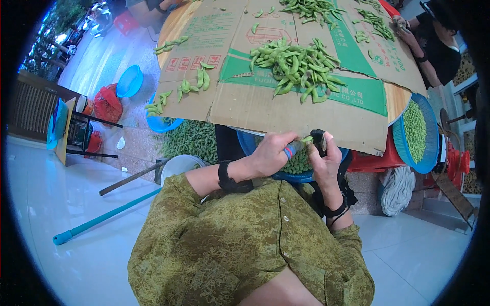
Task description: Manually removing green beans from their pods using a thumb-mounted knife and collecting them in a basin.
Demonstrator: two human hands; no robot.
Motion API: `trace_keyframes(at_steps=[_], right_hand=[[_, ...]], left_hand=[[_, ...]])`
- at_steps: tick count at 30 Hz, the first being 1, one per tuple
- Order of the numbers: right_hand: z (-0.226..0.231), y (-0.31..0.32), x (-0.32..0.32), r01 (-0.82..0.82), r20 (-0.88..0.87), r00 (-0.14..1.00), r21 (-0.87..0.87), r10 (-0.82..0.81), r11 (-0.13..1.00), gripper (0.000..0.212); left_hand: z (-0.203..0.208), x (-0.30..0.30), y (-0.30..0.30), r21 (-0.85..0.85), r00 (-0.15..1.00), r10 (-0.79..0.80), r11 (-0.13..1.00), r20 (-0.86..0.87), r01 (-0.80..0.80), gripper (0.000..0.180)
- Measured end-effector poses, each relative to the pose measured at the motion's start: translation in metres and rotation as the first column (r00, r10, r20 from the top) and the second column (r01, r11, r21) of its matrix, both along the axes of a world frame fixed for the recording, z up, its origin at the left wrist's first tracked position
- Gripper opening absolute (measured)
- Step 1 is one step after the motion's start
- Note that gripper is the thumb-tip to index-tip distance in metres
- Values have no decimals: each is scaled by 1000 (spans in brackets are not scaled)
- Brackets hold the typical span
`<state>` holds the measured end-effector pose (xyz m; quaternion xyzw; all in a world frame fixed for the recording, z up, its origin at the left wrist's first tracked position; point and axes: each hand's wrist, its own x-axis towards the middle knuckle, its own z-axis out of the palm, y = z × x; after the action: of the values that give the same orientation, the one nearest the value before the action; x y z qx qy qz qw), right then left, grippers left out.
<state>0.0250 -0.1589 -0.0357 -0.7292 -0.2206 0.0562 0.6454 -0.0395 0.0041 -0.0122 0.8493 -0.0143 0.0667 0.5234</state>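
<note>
- Two bare hands meet over the lap at the table's near edge, busy with one green pod [307,139]; I take the step in hand to be splitting it open to free the beans.
- The left hand [268,153] has its thumb and forefinger drawn narrow, pinching the pod; a blue-and-red band [290,151] circles one finger.
- The right hand [326,157] comes up close, fingers bent, a black covering [317,137] about a fingertip; whether it grips the pod or only presses on it, I can't tell.
- Below them sits a blue basin [296,178] with shelled beans [297,163] in it, so the next move seems to call for a firm squeeze, held above that basin.
- Unopened pods [296,64] lie heaped on the cardboard [245,109], just beyond the hands.
- Hard to make out: how far the pod has split, and what the curled fingers hide behind it. The cardboard and the forearms cover much of the basin.
- Over at the right, another person [441,53] is partly cut off and blurred; at the top left, only part of someone [147,15] shows.
</note>
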Motion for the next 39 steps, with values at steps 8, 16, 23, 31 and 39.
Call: trace_keyframes(at_steps=[8,16,23,31,39], right_hand=[[7,-8,6,-113,226,964,-117,138,987,22],[7,-3,-4,-61,437,884,-241,165,968,31],[2,-10,-5,-63,341,931,-197,128,978,28],[1,-8,-10,-49,282,955,-145,89,988,21],[10,-9,-12,-209,-94,975,-82,201,974,25]], left_hand=[[14,-4,7,-69,984,-138,989,-115,131,19],[6,-6,7,117,974,-222,969,40,216,17],[1,-10,12,-17,977,-212,977,-1,212,15],[20,-10,12,-98,976,-187,979,-116,176,23],[11,-9,11,-226,961,-261,945,-91,236,20]])
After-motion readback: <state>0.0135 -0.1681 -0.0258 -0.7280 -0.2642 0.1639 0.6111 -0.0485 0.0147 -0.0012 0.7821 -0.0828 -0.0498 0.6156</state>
